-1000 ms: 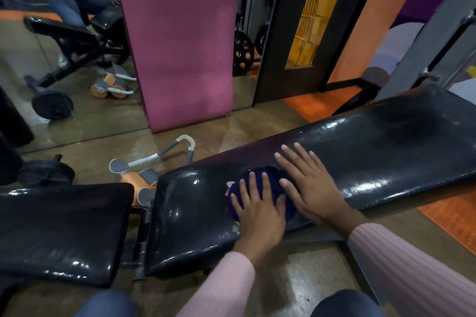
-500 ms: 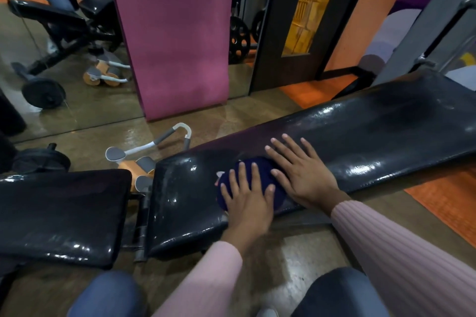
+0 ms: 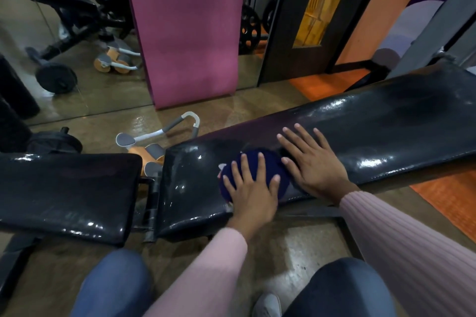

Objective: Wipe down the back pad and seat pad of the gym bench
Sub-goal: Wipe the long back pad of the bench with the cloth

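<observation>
The long black back pad (image 3: 373,131) of the gym bench slants up to the right; its shiny seat pad (image 3: 64,188) lies flat at the left, past a hinge gap. A dark blue cloth (image 3: 268,162) lies on the lower end of the back pad. My left hand (image 3: 251,188) presses flat on the cloth, fingers spread. Just right of the cloth, my right hand (image 3: 314,165) lies flat on the bare pad with its fingers apart, touching the cloth's edge.
An orange and grey ab roller (image 3: 154,141) lies on the floor behind the hinge. A pink mat (image 3: 188,33) leans upright against a wall mirror (image 3: 64,46). A weight plate (image 3: 55,141) lies at the left. My knees (image 3: 116,283) are close to the bench's near side.
Both hands and the cloth have slid a little to the left, toward the lower end of the back pad. The view has tipped downward, so my knees show more.
</observation>
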The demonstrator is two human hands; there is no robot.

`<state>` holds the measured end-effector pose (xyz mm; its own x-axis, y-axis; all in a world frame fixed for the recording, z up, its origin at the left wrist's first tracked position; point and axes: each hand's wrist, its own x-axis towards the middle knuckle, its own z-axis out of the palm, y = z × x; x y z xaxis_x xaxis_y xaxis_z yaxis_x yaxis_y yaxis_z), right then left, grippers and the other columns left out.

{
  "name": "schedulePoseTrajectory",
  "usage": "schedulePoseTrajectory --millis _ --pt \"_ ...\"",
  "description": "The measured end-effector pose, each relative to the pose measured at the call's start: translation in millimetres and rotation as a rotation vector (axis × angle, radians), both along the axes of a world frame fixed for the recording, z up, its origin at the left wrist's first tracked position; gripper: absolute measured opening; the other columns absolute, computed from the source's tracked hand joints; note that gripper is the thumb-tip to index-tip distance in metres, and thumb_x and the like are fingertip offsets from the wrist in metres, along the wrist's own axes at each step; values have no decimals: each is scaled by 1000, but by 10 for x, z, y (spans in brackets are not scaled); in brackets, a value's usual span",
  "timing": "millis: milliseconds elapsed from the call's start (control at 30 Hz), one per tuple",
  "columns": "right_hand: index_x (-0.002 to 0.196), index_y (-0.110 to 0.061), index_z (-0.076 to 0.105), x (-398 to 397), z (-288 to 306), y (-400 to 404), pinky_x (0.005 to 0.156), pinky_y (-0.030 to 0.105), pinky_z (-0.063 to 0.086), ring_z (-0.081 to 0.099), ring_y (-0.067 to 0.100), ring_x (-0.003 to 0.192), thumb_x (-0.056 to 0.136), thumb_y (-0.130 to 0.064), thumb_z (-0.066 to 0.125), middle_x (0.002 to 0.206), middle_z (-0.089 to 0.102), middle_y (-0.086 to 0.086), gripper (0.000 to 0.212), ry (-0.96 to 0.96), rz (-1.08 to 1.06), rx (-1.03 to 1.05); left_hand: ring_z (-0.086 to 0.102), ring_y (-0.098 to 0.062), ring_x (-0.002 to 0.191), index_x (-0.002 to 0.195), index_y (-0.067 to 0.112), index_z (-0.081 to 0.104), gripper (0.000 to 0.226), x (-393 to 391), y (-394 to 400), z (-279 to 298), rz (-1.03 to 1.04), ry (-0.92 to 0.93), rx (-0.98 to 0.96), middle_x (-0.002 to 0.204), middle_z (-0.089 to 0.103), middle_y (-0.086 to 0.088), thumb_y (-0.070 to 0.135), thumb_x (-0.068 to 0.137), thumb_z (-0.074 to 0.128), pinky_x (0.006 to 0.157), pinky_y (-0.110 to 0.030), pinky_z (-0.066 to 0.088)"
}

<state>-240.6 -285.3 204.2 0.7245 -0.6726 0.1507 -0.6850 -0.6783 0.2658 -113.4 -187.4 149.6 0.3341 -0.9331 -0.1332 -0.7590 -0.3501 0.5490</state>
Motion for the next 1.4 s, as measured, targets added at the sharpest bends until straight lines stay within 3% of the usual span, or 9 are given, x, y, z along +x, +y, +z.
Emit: schedulePoseTrajectory --millis 167,400,667,767,933,1067,1167,1267,1400 --pt "151 -24 25 -9 -8 -5 119 48 10 6 16 148 99 -48 17 159 22 -4 58 -9 -14 -9 -11 -28 145 151 24 -7 69 502 224 -268 221 27 55 160 -10 -5 58 96 17 115 -53 -5" --pt "151 -23 26 0 -24 -19 118 49 11 7 16 148 99 -49 14 158 23 -3 59 7 0 -12 -25 -29 141 147 23 -19 85 -107 379 -101 63 5 3 156 -24 -6 63 72 -17 112 -53 -16" --pt "150 -24 28 0 -3 -11 118 48 13 8 15 148 99 -48 16 158 25 -5 58 9 -9 -16 -9 -27 145 152 28 -3 68 670 245 -350 250 46 40 160 -7 -4 60 95 17 116 -52 -3" --pt "151 -25 25 5 -13 -24 118 48 11 5 15 149 99 -49 14 158 22 -6 59 22 -10 -13 -11 -28 145 150 26 -10 68 580 528 -421 298 7 96 160 -11 -4 60 94 11 116 -51 -3" --pt "151 -26 24 -3 -24 -30 119 48 9 3 14 148 98 -52 7 158 21 -6 62 29 -13 -1 -19 -29 143 149 25 -15 86 80 414 -176 84 -25 -9 158 -18 -5 67 73 -18 113 -52 -11" --pt "151 -25 25 -11 -4 -17 119 48 10 5 14 148 98 -51 7 158 22 -5 61 25 -15 9 -12 -28 145 152 25 -1 73 371 119 -175 119 14 12 160 -9 -4 65 90 7 114 -52 -7" --pt "151 -26 26 -9 -6 -10 118 47 12 6 14 148 99 -51 10 158 23 -6 60 17 -18 -5 -6 -28 145 151 27 0 68 762 300 -405 301 62 53 160 -5 -3 59 95 19 115 -53 -1" --pt "151 -26 26 10 -14 -21 119 47 11 6 14 148 99 -50 13 158 22 -7 59 21 -17 -6 -8 -29 145 151 26 -8 69 734 593 -499 391 55 117 160 -8 -4 60 94 10 116 -53 -1" --pt "150 -25 29 10 -14 -21 118 47 11 9 15 148 98 -51 12 157 26 -6 60 25 -18 -5 -19 -31 143 149 23 -15 87 223 548 -271 194 4 49 158 -19 -6 67 74 -22 113 -53 -10"
